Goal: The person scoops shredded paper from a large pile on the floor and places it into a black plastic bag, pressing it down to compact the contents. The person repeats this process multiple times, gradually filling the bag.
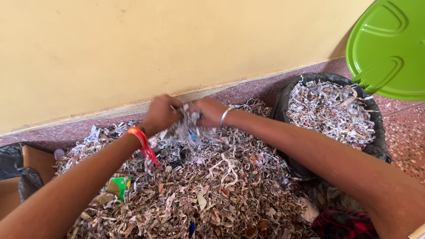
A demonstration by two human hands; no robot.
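Shreds [208, 186] fill the lower middle of the frame, a loose heap of cut paper strips on a speckled reddish floor [405, 132]. Both hands meet just above centre, at the far edge of the heap, close to the yellow wall [177, 44]. The left hand [160, 114] and the right hand [210, 111] are each closed around one pale clump [188, 126] of strips, which they hold between them, lifted slightly off the heap; loose ends hang from it. The left wrist wears an orange band [136, 131] with a red thread [148, 150] trailing down; the right wrist wears a metal bangle [225, 117].

At right centre stands a bin [283, 99] lined with a black bag and full of more strips. A green lid [389, 44] leans in the upper right corner, overlapping the bin's rim. A green scrap [118, 186] lies in the heap at lower left. Checked cloth [343, 223] shows at the lower right edge, a black bag [11, 161] at the left edge.
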